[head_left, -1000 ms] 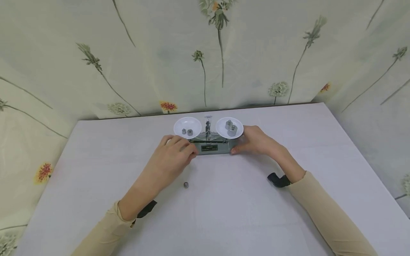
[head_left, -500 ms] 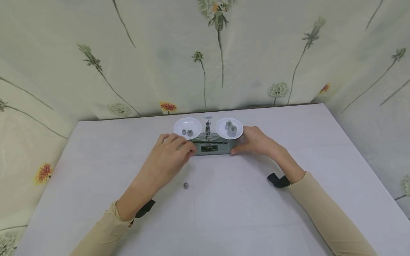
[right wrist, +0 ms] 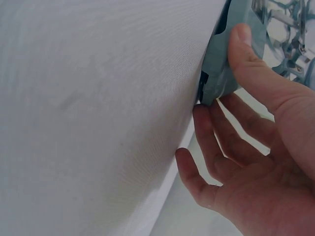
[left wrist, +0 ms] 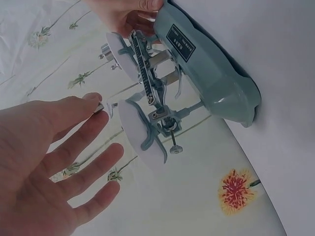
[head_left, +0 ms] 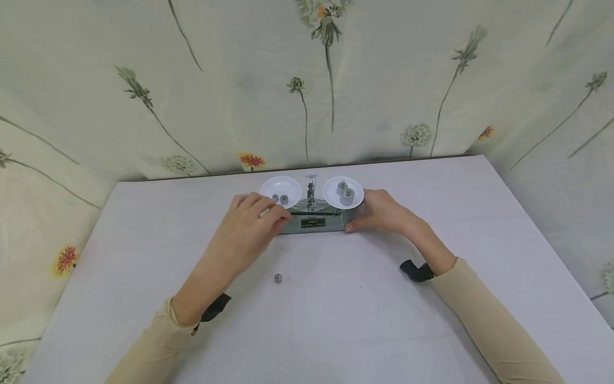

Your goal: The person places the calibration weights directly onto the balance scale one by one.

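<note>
A grey-green balance scale (head_left: 313, 223) with two white pans stands at the back of the table. My left hand (head_left: 242, 232) is in front of its left pan (head_left: 281, 184). In the left wrist view, the thumb and index finger pinch a small metal weight (left wrist: 98, 107), mostly hidden by the fingertips; the other fingers are spread. Two small weights (head_left: 284, 200) lie in the left pan, partly behind the hand. The right pan (head_left: 331, 200) carries two larger weights (head_left: 347, 197). My right hand (head_left: 384, 210) grips the right end of the base, its thumb in front (right wrist: 241, 44).
One small weight (head_left: 278, 278) stands on the white-covered table (head_left: 336, 320) in front of the scale. A flower-printed cloth (head_left: 216, 106) hangs just behind the table's back edge. Black straps (head_left: 416, 271) are on both wrists.
My left hand has risen slightly and shifted left, uncovering more of the base's left end. The right hand stays on the base, and the weights in the pans have not moved.
</note>
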Tool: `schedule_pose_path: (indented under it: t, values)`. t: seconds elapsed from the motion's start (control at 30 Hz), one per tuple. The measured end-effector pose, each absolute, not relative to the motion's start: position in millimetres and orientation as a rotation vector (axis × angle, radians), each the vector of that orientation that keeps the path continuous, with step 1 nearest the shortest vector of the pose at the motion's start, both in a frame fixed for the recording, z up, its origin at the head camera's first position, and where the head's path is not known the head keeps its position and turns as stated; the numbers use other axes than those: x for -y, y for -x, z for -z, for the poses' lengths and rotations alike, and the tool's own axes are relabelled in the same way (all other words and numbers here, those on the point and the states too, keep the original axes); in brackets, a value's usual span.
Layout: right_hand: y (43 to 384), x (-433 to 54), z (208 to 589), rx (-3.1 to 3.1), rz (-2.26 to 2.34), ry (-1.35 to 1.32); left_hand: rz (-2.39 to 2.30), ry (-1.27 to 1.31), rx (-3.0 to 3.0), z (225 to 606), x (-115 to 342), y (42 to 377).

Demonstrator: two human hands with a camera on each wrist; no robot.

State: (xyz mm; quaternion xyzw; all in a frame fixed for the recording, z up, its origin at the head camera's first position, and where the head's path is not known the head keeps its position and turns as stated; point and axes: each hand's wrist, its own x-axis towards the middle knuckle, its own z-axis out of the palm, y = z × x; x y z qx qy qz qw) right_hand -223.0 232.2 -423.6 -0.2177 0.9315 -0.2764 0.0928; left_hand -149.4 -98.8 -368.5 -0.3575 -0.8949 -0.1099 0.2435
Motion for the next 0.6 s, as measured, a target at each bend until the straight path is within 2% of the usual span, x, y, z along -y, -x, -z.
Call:
schedule_pose_path:
  t: [0.6]
  values:
    - [223,-232,425,-2.779,0.816,0.645,0.348,0.898,2.454,363,107,166]
